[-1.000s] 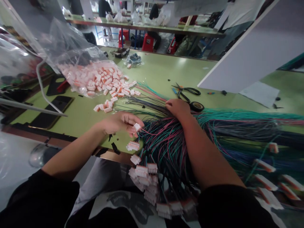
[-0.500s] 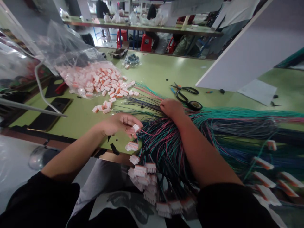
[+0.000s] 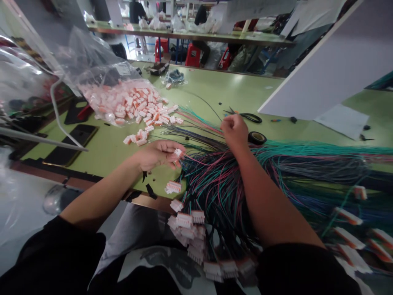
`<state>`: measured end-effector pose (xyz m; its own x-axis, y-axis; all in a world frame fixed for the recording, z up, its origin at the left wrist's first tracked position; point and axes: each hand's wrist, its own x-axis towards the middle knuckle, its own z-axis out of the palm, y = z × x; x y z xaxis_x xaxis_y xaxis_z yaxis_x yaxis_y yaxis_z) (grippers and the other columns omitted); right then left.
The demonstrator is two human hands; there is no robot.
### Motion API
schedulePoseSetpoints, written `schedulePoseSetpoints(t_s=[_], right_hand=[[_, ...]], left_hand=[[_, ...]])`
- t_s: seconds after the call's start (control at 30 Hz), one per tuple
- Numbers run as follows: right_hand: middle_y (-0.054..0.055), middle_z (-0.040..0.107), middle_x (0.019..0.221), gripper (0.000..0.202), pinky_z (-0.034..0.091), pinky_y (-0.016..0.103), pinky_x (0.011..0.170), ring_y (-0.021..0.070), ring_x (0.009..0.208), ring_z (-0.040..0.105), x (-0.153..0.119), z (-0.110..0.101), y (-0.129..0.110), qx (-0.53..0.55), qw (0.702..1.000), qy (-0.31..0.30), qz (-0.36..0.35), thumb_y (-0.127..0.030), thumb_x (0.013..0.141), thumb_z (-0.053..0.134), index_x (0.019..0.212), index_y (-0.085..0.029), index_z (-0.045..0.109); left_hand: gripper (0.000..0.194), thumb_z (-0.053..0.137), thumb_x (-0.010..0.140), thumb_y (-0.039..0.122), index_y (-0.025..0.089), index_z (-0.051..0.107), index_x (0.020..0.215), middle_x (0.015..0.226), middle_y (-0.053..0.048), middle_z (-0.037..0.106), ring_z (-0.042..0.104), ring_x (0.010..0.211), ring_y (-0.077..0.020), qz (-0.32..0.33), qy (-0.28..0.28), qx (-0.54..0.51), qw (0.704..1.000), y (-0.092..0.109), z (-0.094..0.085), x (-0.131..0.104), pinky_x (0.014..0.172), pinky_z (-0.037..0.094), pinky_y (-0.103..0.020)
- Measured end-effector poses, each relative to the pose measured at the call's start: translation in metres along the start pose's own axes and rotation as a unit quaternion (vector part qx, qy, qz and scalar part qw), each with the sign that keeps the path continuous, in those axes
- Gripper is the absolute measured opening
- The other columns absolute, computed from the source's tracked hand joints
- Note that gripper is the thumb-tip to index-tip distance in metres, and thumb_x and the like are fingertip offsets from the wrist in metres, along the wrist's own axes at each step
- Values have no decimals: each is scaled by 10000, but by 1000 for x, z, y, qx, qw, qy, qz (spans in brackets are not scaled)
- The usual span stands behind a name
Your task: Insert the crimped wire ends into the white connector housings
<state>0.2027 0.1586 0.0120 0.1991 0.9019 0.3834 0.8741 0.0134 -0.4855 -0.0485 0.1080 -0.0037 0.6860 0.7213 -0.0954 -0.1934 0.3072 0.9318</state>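
Between the fingertips of my left hand [image 3: 159, 155] is a small white connector [image 3: 178, 153], with a pink wire running from it to the right. My right hand [image 3: 235, 130] is raised over the wires, its fingers pinched on a single dark wire [image 3: 207, 102] that arcs up and to the left. Below both hands spreads a thick bundle of green, pink and black wires [image 3: 215, 176]. Several wired connectors [image 3: 186, 221] hang over the table's front edge. Loose orange-and-white connectors [image 3: 143, 100] spill from a clear plastic bag [image 3: 101, 65] at the left.
Black-handled scissors [image 3: 250, 118] and a roll of black tape [image 3: 257, 138] lie beyond my right hand. A phone [image 3: 70, 145] rests at the left. A white panel [image 3: 313, 61] slants up at the right. Other people sit at a bench [image 3: 190, 36] behind.
My right hand has lifted away from the wire bundle, drawing up one dark wire. The left hand still holds the connector, now slightly higher in view.
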Motion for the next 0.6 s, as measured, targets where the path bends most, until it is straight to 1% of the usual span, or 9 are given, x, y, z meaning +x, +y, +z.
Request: schedulePoseSetpoints(t_s=[0.07,0.1,0.17,0.2,0.27,0.33,0.4,0.5,0.6], right_hand=[[74,674,895,243,460,316,728,188,802,607,-10,-1,-17,91,993,-24,-69,-238,795,462,970,-164,615],[57,676,859,224,463,307,708,175,767,607,-17,-2,-28,126,985,-41,-106,-258,790,491,949,-175,625],[35,680,849,206,464,293,692,152,745,605,-37,-9,-52,172,967,-52,-182,-275,804,502,931,-194,641],[27,682,848,195,463,285,690,142,742,604,-48,-13,-64,188,956,-54,-221,-274,811,503,919,-200,648],[12,687,846,183,458,267,700,125,756,606,-67,-23,-82,217,926,-74,-299,-260,824,499,895,-209,659],[5,686,837,180,453,255,707,115,766,607,-79,-31,-93,236,900,-113,-350,-258,831,498,882,-214,665],[2,678,810,174,445,249,679,108,730,593,-83,-36,-95,247,895,-138,-345,-260,822,504,860,-212,667],[0,647,735,146,417,248,606,104,646,545,-72,-36,-84,245,924,-144,-254,-264,779,527,779,-195,656],[-13,599,635,125,376,244,554,95,572,490,-57,-34,-71,215,945,-174,-176,-267,727,556,705,-181,644]], left_hand=[[298,703,680,108,128,638,970,745,-3,676,658,629,-104,13,16,-14,1000,-1,-3,2,577,527,-190],[340,704,679,106,128,623,1008,739,0,671,659,633,-107,19,19,-21,999,-1,-3,3,580,527,-193],[412,710,664,93,129,598,1059,717,7,664,659,639,-115,27,20,-31,999,-1,-3,4,587,526,-197],[414,715,652,86,127,599,1047,707,9,662,657,636,-116,30,20,-36,999,-1,-2,4,586,526,-198],[334,724,631,87,119,620,947,685,8,661,647,620,-110,35,15,-47,998,-2,1,4,575,522,-192],[249,725,619,87,116,623,844,694,7,666,636,617,-95,43,14,-56,997,-3,3,5,577,520,-181],[230,724,613,82,120,618,813,706,9,671,633,620,-87,52,17,-60,997,-4,3,5,589,521,-177],[265,725,621,77,125,608,854,693,12,667,640,614,-94,51,19,-63,996,-3,3,6,594,525,-190],[271,719,631,68,126,597,866,692,10,661,648,618,-103,41,16,-70,997,-1,2,5,590,527,-198]])
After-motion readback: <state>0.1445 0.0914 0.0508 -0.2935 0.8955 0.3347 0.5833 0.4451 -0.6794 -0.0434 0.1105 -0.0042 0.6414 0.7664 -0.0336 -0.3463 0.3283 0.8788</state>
